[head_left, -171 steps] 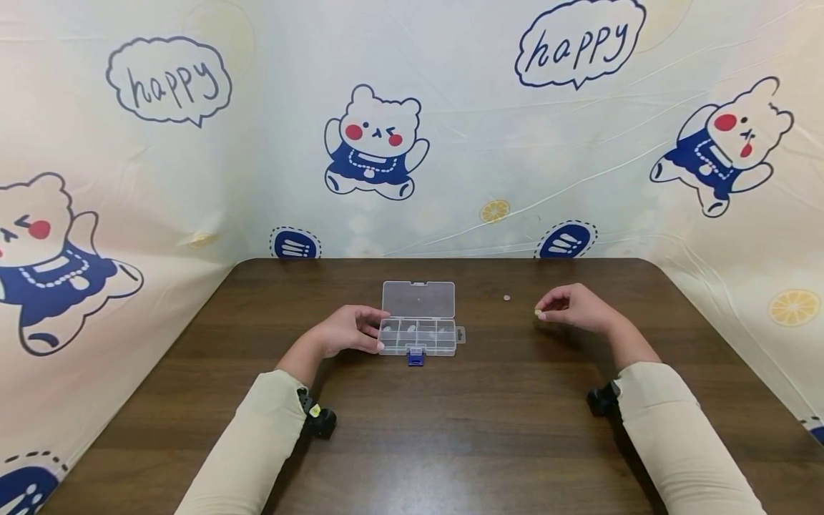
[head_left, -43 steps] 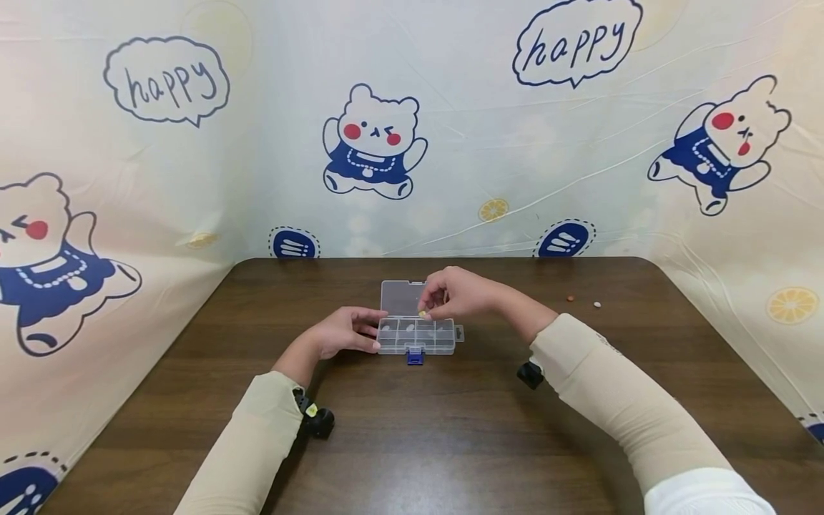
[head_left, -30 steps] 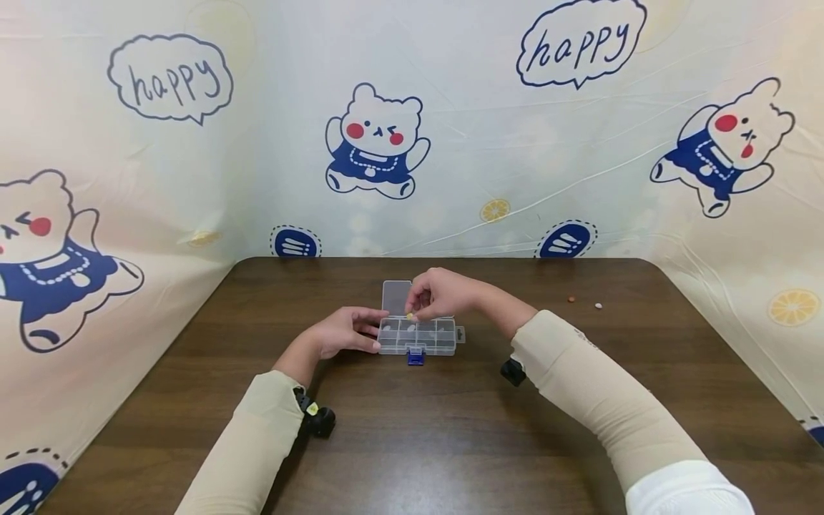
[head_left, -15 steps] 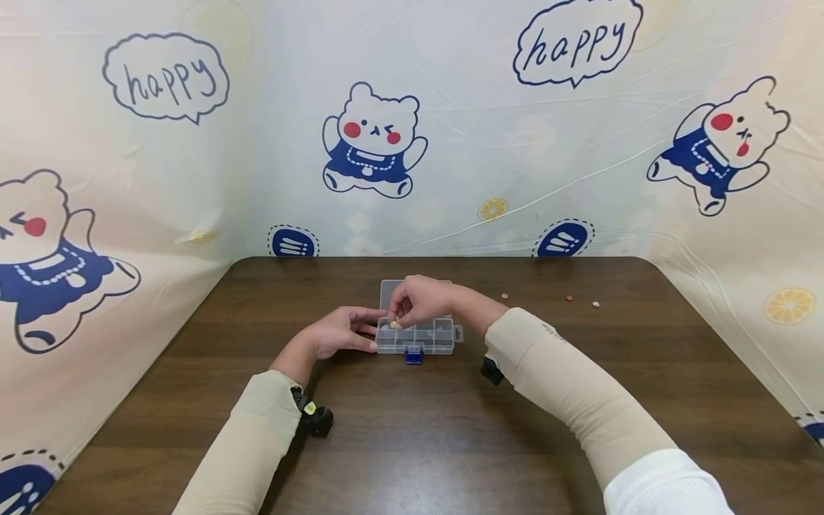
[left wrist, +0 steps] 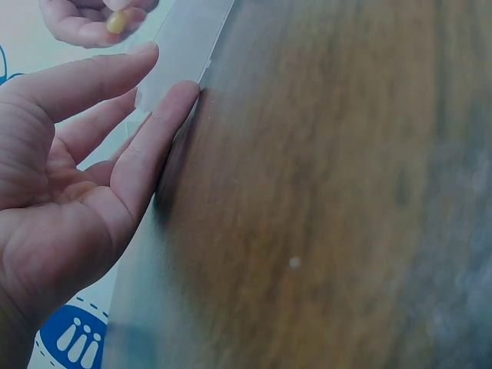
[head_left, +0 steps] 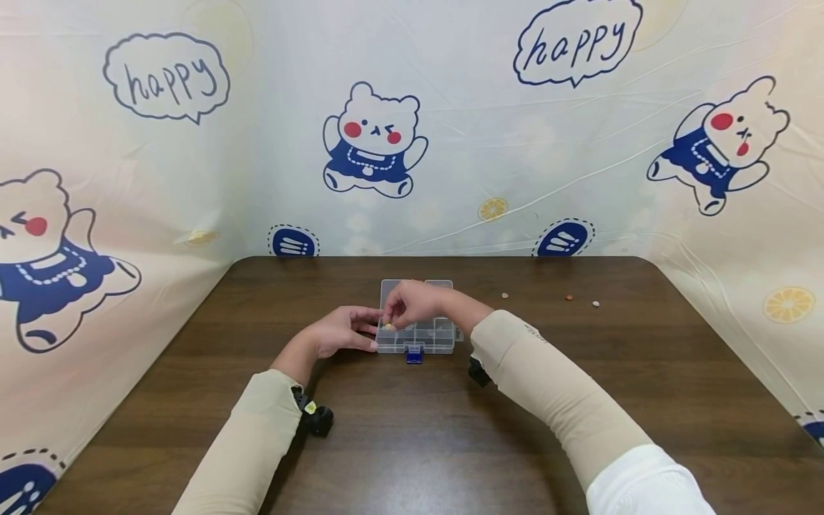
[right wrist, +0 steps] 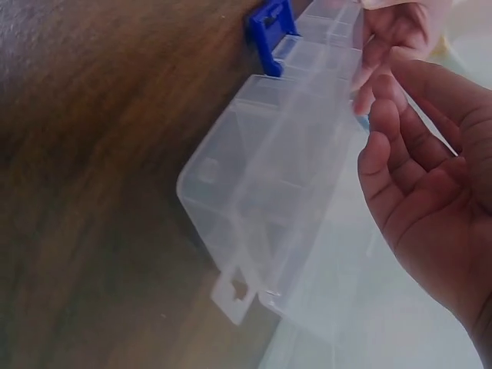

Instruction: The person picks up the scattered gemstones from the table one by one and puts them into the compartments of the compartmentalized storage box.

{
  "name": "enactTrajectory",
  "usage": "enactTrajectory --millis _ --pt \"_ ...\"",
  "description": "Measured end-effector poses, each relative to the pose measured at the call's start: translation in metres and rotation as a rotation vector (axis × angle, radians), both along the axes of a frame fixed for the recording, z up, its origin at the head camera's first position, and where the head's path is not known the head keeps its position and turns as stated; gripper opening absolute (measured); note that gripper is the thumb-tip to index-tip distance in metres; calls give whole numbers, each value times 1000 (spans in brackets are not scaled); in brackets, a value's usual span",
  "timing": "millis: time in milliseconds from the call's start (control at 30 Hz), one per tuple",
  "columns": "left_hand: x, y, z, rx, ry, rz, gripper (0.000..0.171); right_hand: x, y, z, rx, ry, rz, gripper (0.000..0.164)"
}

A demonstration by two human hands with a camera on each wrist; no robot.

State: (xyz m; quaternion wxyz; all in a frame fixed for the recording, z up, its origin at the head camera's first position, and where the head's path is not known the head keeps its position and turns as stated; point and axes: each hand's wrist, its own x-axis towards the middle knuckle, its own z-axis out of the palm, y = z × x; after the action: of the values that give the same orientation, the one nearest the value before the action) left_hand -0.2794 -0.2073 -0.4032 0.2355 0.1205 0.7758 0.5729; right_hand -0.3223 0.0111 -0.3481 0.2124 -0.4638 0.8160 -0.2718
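A clear plastic compartment box [head_left: 425,342] with a blue latch [head_left: 414,355] stands on the table, its lid [head_left: 439,285] tipped open at the back. My left hand [head_left: 337,332] holds the box's left end, thumb at the front corner and fingers at the back. Over the back-left compartment, my right hand [head_left: 415,302] pinches a small yellow oval piece [left wrist: 117,22], pill-like, between thumb and index finger. In the right wrist view, that hand [right wrist: 438,154] hides the piece's tip area. Whatever lies in the back compartments is mostly covered or too faint to tell.
On the brown table [head_left: 412,436], right of the box, lie a pale piece [head_left: 505,295], an orange-brown piece [head_left: 569,297] and a white piece [head_left: 595,304]. A hanging tab [right wrist: 234,294] juts from the box's right end. Printed cloth [head_left: 450,143] hangs behind the table.
From the table's right side, my right hand has carried the yellow piece left across the box and lowered it at the leftmost compartment. The left hand has stayed at the box's end.
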Motion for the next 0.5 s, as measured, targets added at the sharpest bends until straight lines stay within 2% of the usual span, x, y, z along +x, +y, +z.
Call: enactTrajectory --millis 233,500 --pt "-1 0 0 -1 11 -13 73 -1 0 -10 6 -6 -28 9" --pt "-1 -1 0 2 11 -10 72 -1 2 -13 -13 18 -49 8"
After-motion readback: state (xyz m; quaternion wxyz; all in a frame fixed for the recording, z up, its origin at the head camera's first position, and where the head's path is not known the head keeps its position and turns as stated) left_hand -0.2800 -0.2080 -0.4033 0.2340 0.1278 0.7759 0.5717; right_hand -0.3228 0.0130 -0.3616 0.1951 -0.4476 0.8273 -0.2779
